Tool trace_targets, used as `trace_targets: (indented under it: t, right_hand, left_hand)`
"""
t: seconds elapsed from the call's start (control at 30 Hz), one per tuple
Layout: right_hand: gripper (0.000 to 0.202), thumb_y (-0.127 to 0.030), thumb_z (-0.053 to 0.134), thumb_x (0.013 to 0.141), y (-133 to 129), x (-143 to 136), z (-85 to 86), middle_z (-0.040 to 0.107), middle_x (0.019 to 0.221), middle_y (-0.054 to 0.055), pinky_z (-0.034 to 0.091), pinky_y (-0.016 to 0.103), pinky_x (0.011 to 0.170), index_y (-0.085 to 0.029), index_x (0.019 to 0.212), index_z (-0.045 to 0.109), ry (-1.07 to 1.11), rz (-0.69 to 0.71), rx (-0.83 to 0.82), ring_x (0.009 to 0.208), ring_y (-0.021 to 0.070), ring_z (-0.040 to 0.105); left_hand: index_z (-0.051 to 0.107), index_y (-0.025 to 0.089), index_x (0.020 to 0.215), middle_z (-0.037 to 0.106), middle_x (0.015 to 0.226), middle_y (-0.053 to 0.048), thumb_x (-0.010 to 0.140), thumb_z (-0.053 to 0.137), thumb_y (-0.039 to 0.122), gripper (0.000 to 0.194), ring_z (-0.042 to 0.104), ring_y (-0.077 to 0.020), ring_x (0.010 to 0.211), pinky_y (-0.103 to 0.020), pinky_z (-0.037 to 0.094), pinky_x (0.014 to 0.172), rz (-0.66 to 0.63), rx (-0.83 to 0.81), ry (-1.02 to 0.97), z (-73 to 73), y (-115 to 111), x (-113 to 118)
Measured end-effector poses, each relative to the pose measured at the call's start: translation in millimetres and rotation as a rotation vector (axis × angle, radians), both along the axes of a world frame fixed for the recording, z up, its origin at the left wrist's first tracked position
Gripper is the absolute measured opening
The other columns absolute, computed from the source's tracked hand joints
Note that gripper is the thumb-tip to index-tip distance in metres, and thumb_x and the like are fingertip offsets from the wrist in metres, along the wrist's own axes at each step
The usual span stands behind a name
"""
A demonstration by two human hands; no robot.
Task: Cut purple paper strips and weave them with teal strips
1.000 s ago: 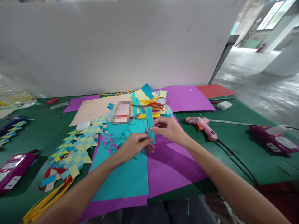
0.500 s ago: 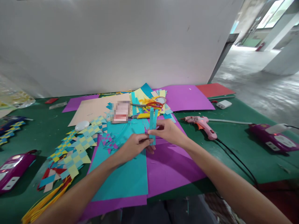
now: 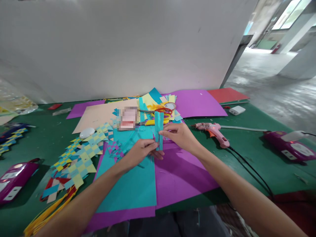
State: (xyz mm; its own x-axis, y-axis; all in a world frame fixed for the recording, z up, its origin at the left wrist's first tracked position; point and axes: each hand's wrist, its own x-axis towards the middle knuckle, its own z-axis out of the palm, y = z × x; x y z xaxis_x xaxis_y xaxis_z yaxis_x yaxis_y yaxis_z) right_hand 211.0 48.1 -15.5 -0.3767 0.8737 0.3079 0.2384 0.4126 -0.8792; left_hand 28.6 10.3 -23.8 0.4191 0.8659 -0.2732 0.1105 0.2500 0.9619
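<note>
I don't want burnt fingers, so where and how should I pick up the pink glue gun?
Probably by the handle, right hand from the near side: the gun lies on its side, handle slanting toward you, cord trailing from its end, while the nozzle, possibly hot, points left.

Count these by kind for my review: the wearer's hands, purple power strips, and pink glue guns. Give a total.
Left hand and right hand: 2
Purple power strips: 2
Pink glue gun: 1
Total: 5
</note>
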Motion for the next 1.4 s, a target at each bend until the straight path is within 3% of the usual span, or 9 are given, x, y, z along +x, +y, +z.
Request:
trace_targets:
  t: [0.13, 0.23, 0.5, 0.73, 0.9, 1.13, 1.4]
  right_hand:
    - [0.019, -0.028, 0.067, 0.08, -2, -1, 3.4, 0.064, 0.078, 0.004, 0.042, 0.029, 0.07, -0.018, 0.064, 0.066, 0.017, -0.087, 0.132, 0.075, 0.015, 0.058]
    - [0.013, -0.024, 0.07, 0.077, -5, -2, 8.2, 0.064, 0.082, 0.005, 0.041, 0.029, 0.068, -0.018, 0.065, 0.067, 0.023, -0.12, 0.185, 0.077, 0.0147, 0.056]
    - [0.031, -0.042, 0.058, 0.086, -13, -1, 13.1, 0.054, 0.058, -0.002, 0.029, 0.024, 0.046, -0.016, 0.07, 0.062, 0.232, 0.238, -0.287, 0.048, 0.0074, 0.041]
    - [0.025, -0.03, 0.06, 0.081, -10, -4, 7.1, 0.053, 0.064, -0.001, 0.031, 0.025, 0.054, -0.016, 0.06, 0.058, 0.067, 0.135, -0.179, 0.059, 0.0089, 0.043]
    - [0.021, -0.024, 0.057, 0.078, -10, -7, -1.1, 0.051, 0.06, -0.002, 0.031, 0.025, 0.055, -0.016, 0.059, 0.057, -0.054, 0.182, -0.26, 0.06, 0.0098, 0.044]
    - [0.023, -0.026, 0.057, 0.076, -10, -7, -2.5, 0.043, 0.054, -0.005, 0.025, 0.024, 0.05, -0.016, 0.056, 0.052, -0.037, 0.166, -0.352, 0.053, 0.0076, 0.036]
    - [0.022, -0.032, 0.06, 0.077, -9, -3, 3.2, 0.044, 0.058, -0.004, 0.024, 0.024, 0.047, -0.016, 0.062, 0.06, 0.0, 0.227, -0.45, 0.053, 0.0078, 0.036]
  left_hand:
    - [0.062, 0.013, 0.071, 0.075, 0.075, -0.012, 0.077, 0.069, 0.045, 0.033, 0.071, -0.0218, 0.063, -0.036, 0.056, 0.071, 0.064, -0.029, -0.024, 0.4, 1, 0]
    - [0.063, 0.014, 0.074, 0.075, 0.073, -0.01, 0.074, 0.071, 0.044, 0.031, 0.071, -0.0215, 0.061, -0.036, 0.056, 0.071, 0.117, -0.031, -0.049, -0.3, 2, 1]
    - [0.068, 0.013, 0.081, 0.073, 0.076, -0.007, 0.078, 0.069, 0.041, 0.028, 0.072, -0.0213, 0.074, -0.033, 0.057, 0.076, 0.276, 0.035, -0.149, -3.7, 8, -6]
    - [0.061, 0.015, 0.067, 0.068, 0.065, -0.002, 0.074, 0.074, 0.037, 0.026, 0.07, -0.0189, 0.07, -0.034, 0.056, 0.077, 0.438, 0.051, -0.254, 0.2, 9, -8]
    - [0.063, 0.015, 0.073, 0.068, 0.066, -0.001, 0.072, 0.076, 0.035, 0.023, 0.069, -0.0174, 0.067, -0.031, 0.056, 0.073, 0.525, 0.069, -0.305, 0.7, 9, -8]
    - [0.062, 0.015, 0.07, 0.066, 0.065, 0.0, 0.073, 0.075, 0.034, 0.023, 0.068, -0.0167, 0.066, -0.031, 0.056, 0.073, 0.525, 0.096, -0.31, 0.6, 7, -7]
    - [0.062, 0.016, 0.07, 0.067, 0.067, 0.0, 0.074, 0.073, 0.036, 0.023, 0.068, -0.0172, 0.068, -0.032, 0.054, 0.076, 0.521, 0.123, -0.264, -0.3, 8, -8]
